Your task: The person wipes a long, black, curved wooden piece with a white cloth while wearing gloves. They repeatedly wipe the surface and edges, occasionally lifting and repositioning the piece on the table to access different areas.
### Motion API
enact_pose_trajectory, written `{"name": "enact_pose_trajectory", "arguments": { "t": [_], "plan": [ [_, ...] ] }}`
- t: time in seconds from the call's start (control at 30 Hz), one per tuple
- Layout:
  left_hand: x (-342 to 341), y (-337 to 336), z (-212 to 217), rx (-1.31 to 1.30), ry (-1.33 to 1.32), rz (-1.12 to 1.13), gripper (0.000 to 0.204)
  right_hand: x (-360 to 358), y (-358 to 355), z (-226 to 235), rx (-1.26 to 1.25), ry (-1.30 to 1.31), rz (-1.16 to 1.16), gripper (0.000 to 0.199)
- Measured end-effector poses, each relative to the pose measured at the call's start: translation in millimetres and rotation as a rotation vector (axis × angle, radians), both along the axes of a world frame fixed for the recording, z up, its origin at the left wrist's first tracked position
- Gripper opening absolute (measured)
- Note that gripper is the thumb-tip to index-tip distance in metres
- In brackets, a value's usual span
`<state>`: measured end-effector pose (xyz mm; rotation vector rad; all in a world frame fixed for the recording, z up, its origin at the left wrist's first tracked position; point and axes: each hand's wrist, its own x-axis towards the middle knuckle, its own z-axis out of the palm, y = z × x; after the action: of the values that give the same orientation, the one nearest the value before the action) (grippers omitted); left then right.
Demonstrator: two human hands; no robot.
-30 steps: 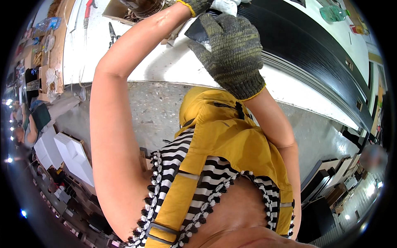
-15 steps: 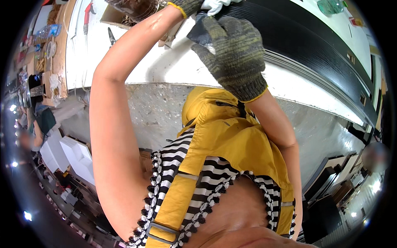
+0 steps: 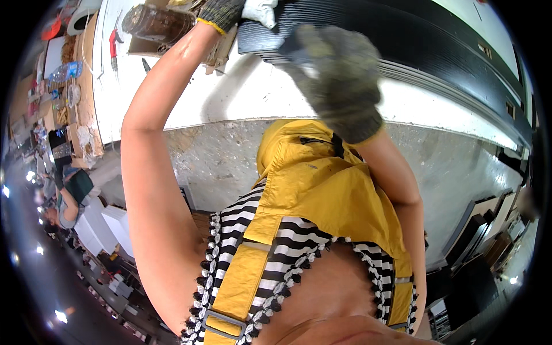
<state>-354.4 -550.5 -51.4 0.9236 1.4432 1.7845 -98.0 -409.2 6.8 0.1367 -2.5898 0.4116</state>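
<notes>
Both my hands wear dark grey-green knitted gloves. At the top edge my left hand [image 3: 221, 14] has its fingers partly out of frame; a crumpled white cloth [image 3: 261, 11] sticks out beside them and appears held. My right hand [image 3: 345, 80], smeared by motion, is over the near edge of a long black wood-grain panel [image 3: 414, 40]. A flat dark piece [image 3: 292, 47] is gripped between its thumb and fingers; its exact kind is unclear. The panel lies on a stack of similar boards on a white worktable [image 3: 230, 98].
Left of the panel are a cardboard box [image 3: 146, 46], a brown-filled clear jar [image 3: 158, 24] and a red-handled tool [image 3: 113, 49]. Farther left, a wooden bench [image 3: 86, 86] carries clutter. A person [image 3: 68, 207] is at the left, beside white boxes [image 3: 95, 230]. Dark boards [image 3: 466, 238] lean at the right.
My left hand and the white cloth have moved left, uncovering the panel's left end. My right hand has slid a little to the right with the dark piece. The view has also shifted slightly.
</notes>
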Motion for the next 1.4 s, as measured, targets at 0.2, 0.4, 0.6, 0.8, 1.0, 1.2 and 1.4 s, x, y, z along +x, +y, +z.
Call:
{"name": "enact_pose_trajectory", "arguments": {
  "t": [0.2,0.4,0.6,0.8,1.0,1.2,1.4],
  "plan": [
    [32,-3,35,-0.308,0.576,0.346,0.039,-2,7,0,0.041,-0.038,-0.001,0.048],
    [45,6,43,-0.221,0.492,0.363,0.033,65,118,-5,0.117,0.119,-0.192,0.050],
    [35,5,41,-0.309,0.678,0.291,0.038,36,90,-5,0.037,0.169,-0.228,0.052],
    [11,-11,8,0.048,0.544,0.099,0.046,19,56,2,0.018,0.093,-0.090,0.057],
    [42,13,40,-0.110,0.081,0.328,0.038,53,109,4,0.205,0.034,-0.251,0.059],
    [-24,-32,18,-0.370,1.748,0.060,0.138,11,21,2,0.151,0.002,-0.050,0.028],
    [-8,-11,18,-0.423,1.534,0.217,0.114,30,60,0,0.112,-0.048,-0.150,0.037]
  ]
}}
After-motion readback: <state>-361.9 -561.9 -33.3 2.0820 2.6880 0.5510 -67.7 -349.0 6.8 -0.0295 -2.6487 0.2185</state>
